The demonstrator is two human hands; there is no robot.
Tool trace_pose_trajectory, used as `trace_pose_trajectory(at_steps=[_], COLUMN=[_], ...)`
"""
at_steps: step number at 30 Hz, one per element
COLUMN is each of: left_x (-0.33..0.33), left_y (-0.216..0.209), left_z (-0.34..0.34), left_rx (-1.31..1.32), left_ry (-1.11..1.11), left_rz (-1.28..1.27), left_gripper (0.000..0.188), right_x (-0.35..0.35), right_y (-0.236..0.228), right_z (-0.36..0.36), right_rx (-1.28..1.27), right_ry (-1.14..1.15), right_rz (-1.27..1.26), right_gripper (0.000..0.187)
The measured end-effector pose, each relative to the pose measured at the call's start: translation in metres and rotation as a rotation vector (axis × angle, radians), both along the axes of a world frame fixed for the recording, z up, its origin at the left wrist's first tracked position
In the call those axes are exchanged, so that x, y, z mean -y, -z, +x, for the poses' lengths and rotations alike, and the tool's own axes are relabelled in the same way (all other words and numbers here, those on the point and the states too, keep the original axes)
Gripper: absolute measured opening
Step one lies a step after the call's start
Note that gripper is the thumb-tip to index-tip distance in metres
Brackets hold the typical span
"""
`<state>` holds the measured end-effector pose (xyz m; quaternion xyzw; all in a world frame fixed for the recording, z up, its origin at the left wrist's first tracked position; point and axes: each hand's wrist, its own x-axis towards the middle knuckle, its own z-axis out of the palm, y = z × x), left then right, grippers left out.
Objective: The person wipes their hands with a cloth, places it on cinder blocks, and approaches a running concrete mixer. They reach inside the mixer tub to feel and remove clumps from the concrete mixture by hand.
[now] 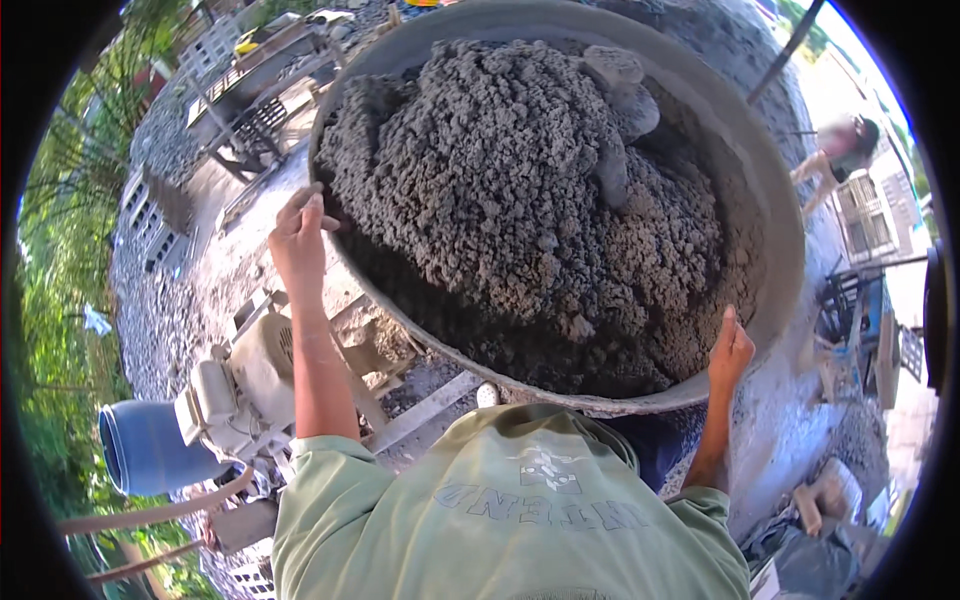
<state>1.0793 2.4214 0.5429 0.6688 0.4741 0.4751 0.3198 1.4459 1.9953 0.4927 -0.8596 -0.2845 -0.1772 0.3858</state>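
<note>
A large round mixing pan (775, 230) fills the upper middle of the head view. Heaped inside it is a grey, crumbly concrete mix (500, 160), darker and lower along the near edge. Mix-coated mixer paddles (630, 105) stick up from the heap at the upper right. My left hand (301, 222) is closed around the pan's left rim with curled fingers. On the near right rim, my right hand (732, 346) is closed too, one digit pointing up along the inner wall. Part of each grip is hidden behind the rim.
Left of my body stand a dusty motor (262, 365) and a blue barrel (160, 448). Grey hollow blocks (155, 225) lie beside gravel at the far left. A wooden stand (255, 95) is behind them. Another person (845, 145) is at the far right, near stacked frames (865, 215).
</note>
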Motion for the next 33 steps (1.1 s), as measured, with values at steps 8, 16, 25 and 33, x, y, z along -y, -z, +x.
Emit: trace_pose_trajectory(at_steps=[8, 16, 25, 33], left_x=[-0.057, -0.077, -0.1, -0.111], left_y=[0.026, 0.126, 0.192, 0.216], left_z=[-0.038, -0.06, -0.096, -0.118], left_rx=[-0.253, -0.069, 0.133, 0.025], left_ry=[0.144, 0.073, 0.054, -0.093], left_rz=[0.167, 0.054, 0.01, 0.075], left_gripper=[0.082, 0.065, 0.051, 0.053], right_x=[-0.012, -0.01, -0.033, -0.06], right_y=[0.032, 0.099, 0.136, 0.15], right_z=[-0.042, -0.082, -0.119, -0.152], right_rx=[-0.05, -0.053, -0.127, -0.317], right_ry=[0.121, 0.198, 0.261, 0.27], right_rz=[-0.268, -0.137, -0.027, 0.025], right_gripper=[0.024, 0.058, 0.067, 0.077])
